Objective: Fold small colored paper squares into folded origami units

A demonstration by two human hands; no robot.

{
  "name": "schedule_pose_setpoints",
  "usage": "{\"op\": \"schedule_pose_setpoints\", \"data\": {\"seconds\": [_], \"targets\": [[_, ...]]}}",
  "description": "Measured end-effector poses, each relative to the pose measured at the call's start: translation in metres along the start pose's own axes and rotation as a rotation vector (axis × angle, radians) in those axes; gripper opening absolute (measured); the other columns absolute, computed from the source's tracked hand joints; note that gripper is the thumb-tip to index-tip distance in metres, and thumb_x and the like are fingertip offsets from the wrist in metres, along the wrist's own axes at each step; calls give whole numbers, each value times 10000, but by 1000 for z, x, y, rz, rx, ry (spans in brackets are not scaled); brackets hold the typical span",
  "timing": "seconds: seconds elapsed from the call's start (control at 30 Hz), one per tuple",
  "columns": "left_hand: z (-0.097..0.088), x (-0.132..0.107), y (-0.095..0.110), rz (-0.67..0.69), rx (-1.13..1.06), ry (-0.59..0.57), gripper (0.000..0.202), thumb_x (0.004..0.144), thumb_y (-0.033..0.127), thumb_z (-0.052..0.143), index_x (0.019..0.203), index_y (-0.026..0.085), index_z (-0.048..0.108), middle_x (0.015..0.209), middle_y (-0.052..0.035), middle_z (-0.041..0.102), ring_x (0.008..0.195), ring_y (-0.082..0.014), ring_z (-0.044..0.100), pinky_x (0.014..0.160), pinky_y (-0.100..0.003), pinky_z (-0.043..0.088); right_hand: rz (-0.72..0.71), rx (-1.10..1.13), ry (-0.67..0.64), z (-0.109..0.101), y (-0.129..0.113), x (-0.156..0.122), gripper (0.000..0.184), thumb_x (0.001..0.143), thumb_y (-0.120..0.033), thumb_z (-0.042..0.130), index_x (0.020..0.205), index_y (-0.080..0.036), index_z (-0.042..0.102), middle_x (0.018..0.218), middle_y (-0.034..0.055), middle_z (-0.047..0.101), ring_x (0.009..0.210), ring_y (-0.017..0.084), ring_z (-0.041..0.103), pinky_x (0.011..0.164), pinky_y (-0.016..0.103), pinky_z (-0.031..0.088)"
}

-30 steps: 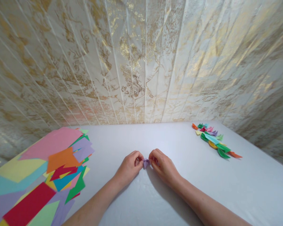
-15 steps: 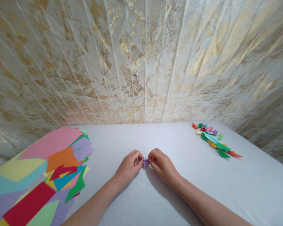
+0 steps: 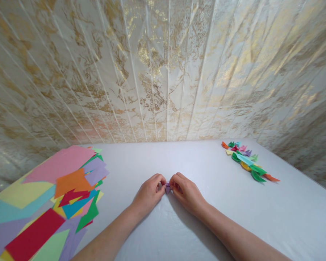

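A small folded purple paper piece [image 3: 167, 188] sits between my two hands just above the white table [image 3: 195, 232]. My left hand [image 3: 150, 193] pinches its left side with curled fingers. My right hand [image 3: 185, 192] pinches its right side, fingers closed. Most of the piece is hidden by my fingertips.
A loose pile of coloured paper sheets [image 3: 46, 195] covers the table's left part. A heap of small folded paper pieces [image 3: 247, 162] lies at the far right. A gold-patterned wall [image 3: 163, 72] rises behind the table's back edge.
My hands have drawn closer together, so less of the purple piece shows between the fingertips. The piles have not moved.
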State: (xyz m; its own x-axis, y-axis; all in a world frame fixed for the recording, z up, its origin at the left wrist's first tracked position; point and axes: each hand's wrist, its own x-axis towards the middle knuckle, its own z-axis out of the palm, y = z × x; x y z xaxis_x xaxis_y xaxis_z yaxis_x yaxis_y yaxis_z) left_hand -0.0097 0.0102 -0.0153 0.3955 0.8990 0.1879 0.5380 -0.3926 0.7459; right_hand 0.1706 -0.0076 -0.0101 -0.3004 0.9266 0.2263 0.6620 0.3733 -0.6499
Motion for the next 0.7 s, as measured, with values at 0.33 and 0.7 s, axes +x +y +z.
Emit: {"op": "schedule_pose_setpoints", "data": {"seconds": [0.33, 0.7], "targets": [[1, 1, -1, -11, 47, 8, 78, 808, 146, 495, 789, 208, 540, 762, 20, 581, 656, -136, 507, 635, -247, 371, 28, -10, -21, -3, 3, 1, 160, 792, -72, 472, 770, -209, 550, 739, -33, 539, 647, 112, 482, 605, 215, 320], [0, -2, -2, -36, 88, 49, 79, 812, 157, 502, 793, 214, 553, 786, 20, 607, 681, -141, 535, 655, -255, 381, 36, -15, -1, -4, 3, 2, 156, 800, -83, 473, 783, -211, 561, 753, -31, 543, 653, 109, 487, 619, 214, 330]]}}
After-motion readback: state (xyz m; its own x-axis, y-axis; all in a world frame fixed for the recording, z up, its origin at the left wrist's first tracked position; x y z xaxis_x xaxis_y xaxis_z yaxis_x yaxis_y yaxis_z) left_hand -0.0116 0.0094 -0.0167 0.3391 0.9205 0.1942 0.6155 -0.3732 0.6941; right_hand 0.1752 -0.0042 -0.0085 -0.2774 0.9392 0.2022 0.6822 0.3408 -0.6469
